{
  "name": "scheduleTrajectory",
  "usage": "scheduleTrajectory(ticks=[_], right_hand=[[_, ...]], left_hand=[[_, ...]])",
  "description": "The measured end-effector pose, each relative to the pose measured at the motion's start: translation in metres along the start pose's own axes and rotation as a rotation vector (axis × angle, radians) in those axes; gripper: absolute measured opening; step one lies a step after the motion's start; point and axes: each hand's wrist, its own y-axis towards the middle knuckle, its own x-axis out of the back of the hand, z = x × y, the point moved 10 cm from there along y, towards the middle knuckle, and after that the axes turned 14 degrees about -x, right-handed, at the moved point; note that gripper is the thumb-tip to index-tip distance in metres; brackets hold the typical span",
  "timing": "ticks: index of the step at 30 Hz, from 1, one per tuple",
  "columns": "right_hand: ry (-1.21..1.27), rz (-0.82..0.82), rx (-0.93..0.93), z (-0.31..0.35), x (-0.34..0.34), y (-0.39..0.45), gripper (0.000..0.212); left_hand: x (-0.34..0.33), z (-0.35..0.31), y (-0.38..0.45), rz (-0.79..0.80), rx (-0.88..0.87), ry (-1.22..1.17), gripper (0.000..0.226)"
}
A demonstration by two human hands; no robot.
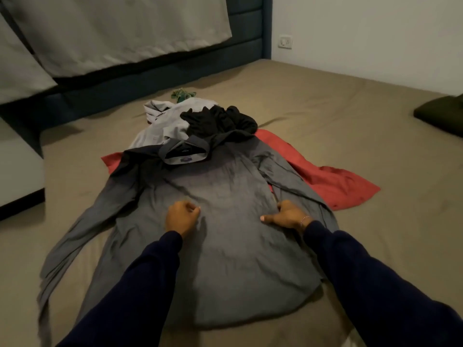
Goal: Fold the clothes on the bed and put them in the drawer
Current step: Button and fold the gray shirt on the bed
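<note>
Olive bedsheet carries a grey long-sleeved shirt, collar toward headboard; left hand and right hand, fingers curled, press it; red cloth beneath.

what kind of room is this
Most likely a bedroom: a wide bed with a padded headboard, pillows leaning against it, and clothes like a grey shirt spread on top.
</note>
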Motion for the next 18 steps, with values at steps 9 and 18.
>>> scheduleTrajectory(ticks=[9, 18], right_hand=[[0.355, 0.252, -0.066, -0.053, -0.02, -0.067, 0.055], [0.425, 0.383, -0.127, -0.086, -0.035, -0.112, 0.069]], left_hand=[[0.097, 0.124, -0.16, -0.095, 0.527, 0.419, 0.074], [0.124, 0.121, -0.221, -0.069, 0.628, 0.301, 0.045]])
